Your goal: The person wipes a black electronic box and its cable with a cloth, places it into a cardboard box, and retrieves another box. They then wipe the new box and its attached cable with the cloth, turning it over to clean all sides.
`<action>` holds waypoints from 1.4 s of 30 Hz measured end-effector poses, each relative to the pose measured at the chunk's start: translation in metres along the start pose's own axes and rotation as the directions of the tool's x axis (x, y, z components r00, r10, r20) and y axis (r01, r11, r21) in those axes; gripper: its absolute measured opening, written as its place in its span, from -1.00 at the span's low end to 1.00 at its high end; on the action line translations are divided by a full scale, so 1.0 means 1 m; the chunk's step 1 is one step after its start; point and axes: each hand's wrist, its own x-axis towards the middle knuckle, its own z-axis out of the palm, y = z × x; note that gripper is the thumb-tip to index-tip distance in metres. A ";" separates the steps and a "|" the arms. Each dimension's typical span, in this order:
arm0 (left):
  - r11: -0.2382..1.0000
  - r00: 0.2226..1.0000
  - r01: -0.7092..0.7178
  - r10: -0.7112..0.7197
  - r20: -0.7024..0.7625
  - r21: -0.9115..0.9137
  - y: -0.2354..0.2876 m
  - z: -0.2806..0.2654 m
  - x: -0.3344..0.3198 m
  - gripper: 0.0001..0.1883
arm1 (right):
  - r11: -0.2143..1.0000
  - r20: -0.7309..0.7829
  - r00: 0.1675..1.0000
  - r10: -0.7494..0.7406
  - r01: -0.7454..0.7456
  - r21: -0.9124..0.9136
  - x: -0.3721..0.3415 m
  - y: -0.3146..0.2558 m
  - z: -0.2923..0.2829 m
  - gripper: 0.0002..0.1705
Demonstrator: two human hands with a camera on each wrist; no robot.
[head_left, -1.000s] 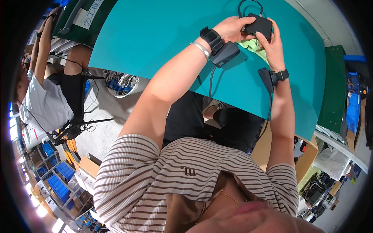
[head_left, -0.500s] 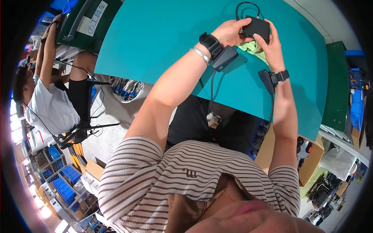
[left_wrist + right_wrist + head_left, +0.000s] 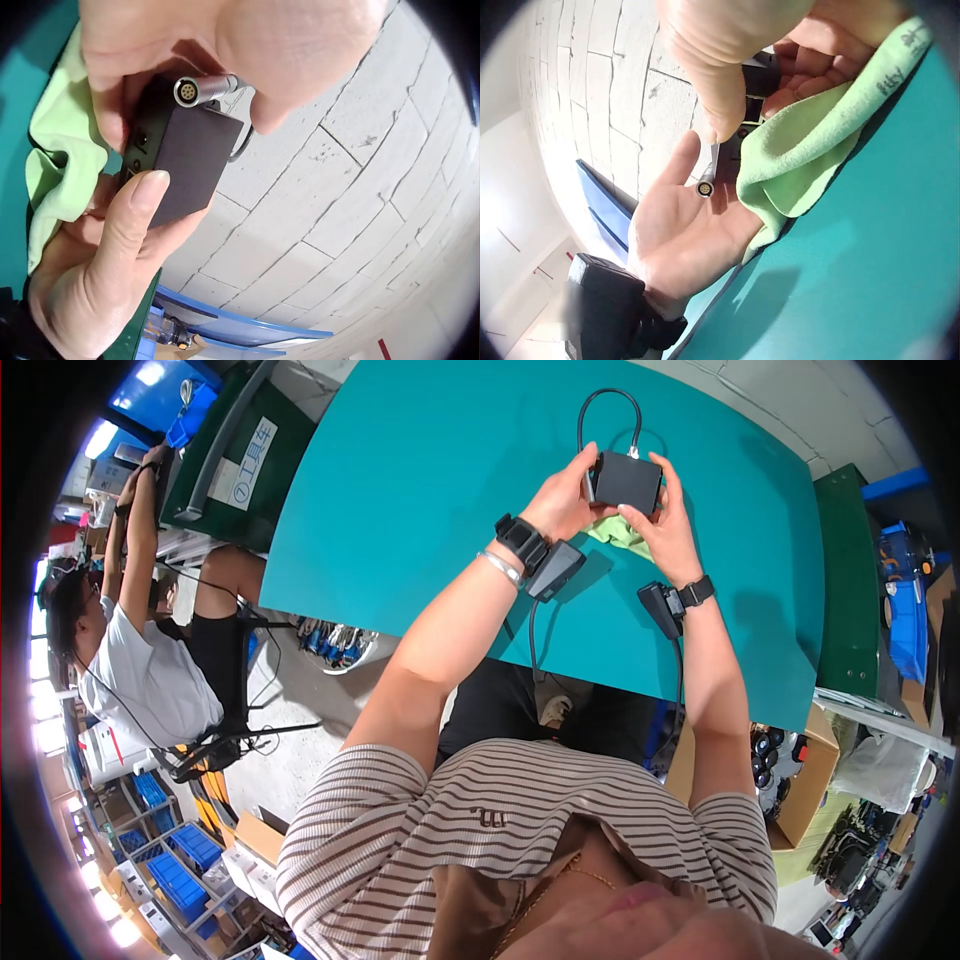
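Observation:
In the head view my right hand (image 3: pixel 671 532) holds a small black box (image 3: pixel 628 482) over the table. Its thumb (image 3: pixel 129 217) lies along the box in the left wrist view, with the other fingers behind. My left hand (image 3: pixel 562 502) is at the box's left side. The right wrist view shows its palm (image 3: pixel 686 232) spread and the thumb standing away from the box. A silver round multi-pin connector (image 3: pixel 196 91) lies between that palm and the box. Its black cable (image 3: pixel 607 394) loops up to a plug at the box's far edge. Sockets (image 3: pixel 141 142) show on one side.
A green cloth (image 3: pixel 620 535) lies on the teal table (image 3: pixel 430 490) beneath the hands. Both wrists carry black camera units (image 3: pixel 555 572) with cables. Another person (image 3: pixel 150 670) sits at the left near a dark green cabinet (image 3: pixel 215 470). A cardboard box (image 3: pixel 812 790) stands at the right.
My left thumb has moved off the black box's top to its left side. In the head view, the hands and box sit lower and further left, while the whole scene has shifted too.

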 end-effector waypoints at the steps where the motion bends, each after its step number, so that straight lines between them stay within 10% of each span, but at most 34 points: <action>1: 1.000 1.000 0.000 0.000 0.006 0.011 0.002 0.002 0.000 -0.55 | 1.000 -0.004 1.000 0.001 -0.001 0.016 0.000 0.000 0.000 -0.10; 42: 0.922 0.988 -0.135 0.100 0.114 0.362 0.002 0.007 -0.005 -0.52 | 0.995 -0.041 0.995 0.087 -0.085 0.054 -0.001 -0.001 -0.003 -0.08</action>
